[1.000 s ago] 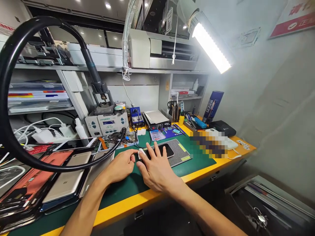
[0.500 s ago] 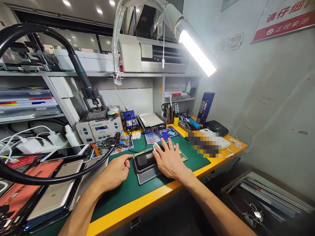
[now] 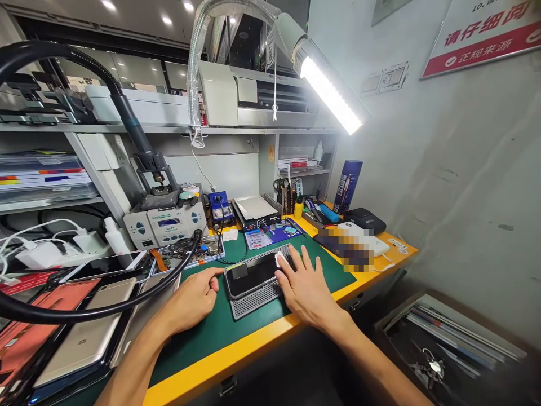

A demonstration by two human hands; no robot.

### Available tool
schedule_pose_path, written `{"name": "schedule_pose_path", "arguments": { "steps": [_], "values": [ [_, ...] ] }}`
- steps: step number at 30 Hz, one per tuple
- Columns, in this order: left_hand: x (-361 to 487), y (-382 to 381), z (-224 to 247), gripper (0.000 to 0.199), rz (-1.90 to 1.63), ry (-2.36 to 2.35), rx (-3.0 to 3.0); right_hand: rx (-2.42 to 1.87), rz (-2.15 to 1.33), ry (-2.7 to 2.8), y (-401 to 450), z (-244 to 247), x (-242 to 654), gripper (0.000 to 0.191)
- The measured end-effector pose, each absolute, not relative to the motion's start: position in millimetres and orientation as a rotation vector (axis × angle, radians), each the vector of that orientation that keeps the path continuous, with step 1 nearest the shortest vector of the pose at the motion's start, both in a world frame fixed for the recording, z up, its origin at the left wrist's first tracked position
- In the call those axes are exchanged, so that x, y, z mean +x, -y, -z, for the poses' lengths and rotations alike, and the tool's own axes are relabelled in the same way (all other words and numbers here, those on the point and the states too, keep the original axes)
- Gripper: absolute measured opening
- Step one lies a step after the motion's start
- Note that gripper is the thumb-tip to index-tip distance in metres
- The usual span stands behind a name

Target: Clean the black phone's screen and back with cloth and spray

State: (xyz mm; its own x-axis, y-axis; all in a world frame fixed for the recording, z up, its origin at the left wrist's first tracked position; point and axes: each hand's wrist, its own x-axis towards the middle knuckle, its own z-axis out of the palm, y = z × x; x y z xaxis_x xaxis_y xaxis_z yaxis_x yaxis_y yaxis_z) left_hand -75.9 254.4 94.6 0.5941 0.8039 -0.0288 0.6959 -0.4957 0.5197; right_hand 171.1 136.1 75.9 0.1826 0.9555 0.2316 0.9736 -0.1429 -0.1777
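Observation:
A black-screened phone [image 3: 249,275] lies screen up on a grey perforated pad [image 3: 257,303], over a green mat [image 3: 198,344]. My left hand [image 3: 192,299] is at the phone's left end: its index finger reaches out to the phone's corner and the other fingers are curled, with nothing in them. On the right part of the screen, my right hand [image 3: 308,287] presses a small white wipe [image 3: 279,259] under its index finger. The other fingers are spread, and the hand hides the phone's right end.
Several phones and phone parts [image 3: 91,338] lie at the left, under a black hose [image 3: 139,307]. A tray of small parts [image 3: 192,252] and a hot air station [image 3: 164,223] stand behind. A pale phone [image 3: 376,243] lies at the right, near a lit lamp [image 3: 329,93].
My right hand has slid right along the screen with the wipe, and more of the phone's screen shows. My left hand keeps its place at the phone's corner. The view has shifted slightly.

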Motion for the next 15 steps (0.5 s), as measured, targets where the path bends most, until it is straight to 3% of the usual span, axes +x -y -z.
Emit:
{"name": "schedule_pose_path", "arguments": {
  "steps": [15],
  "values": [
    [-75.7, -256.1, -91.4, 0.042, -0.362, -1.166, 2.362, -2.006, 0.139, 1.981, -112.0, -77.1, 131.5, 0.055]
  ]
}}
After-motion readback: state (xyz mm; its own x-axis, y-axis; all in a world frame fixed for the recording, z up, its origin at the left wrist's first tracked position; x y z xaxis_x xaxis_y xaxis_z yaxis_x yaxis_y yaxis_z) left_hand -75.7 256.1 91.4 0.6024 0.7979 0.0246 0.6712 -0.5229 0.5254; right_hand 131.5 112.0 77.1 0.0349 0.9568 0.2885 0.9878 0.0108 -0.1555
